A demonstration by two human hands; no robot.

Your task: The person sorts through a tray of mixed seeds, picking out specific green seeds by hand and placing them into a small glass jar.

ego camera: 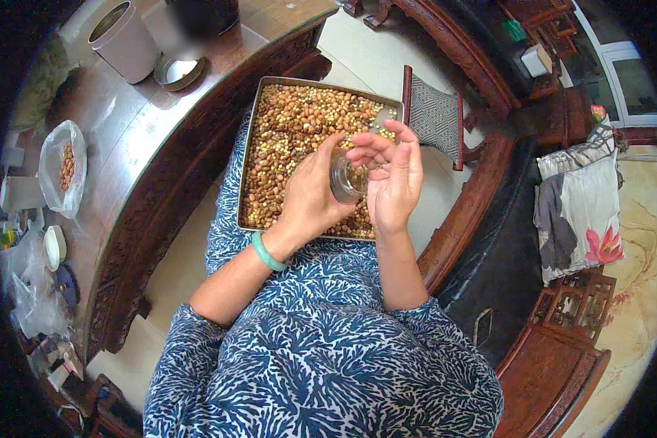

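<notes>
A rectangular metal tray [250,137] rests on my lap, spread with peanuts, yellow beans or seeds and darker dried pieces [301,117]. My left hand [315,189], with a green bangle [268,252] at the wrist, grips a clear glass jar [342,178] above the tray. The jar is tilted with its mouth towards my right hand, and some small pieces show inside. My right hand [391,169] is beside the jar's mouth, palm towards it, with its fingers curved and apart. Whether pieces lie in that palm cannot be told.
On the wooden table [159,128] at left stand a tall container [126,46], a small round dish [179,74], and a plastic bag of peanuts [65,164]. A patterned stool [435,115] stands beyond the tray. A carved seat frame [460,219] and a cushion [580,213] are at right.
</notes>
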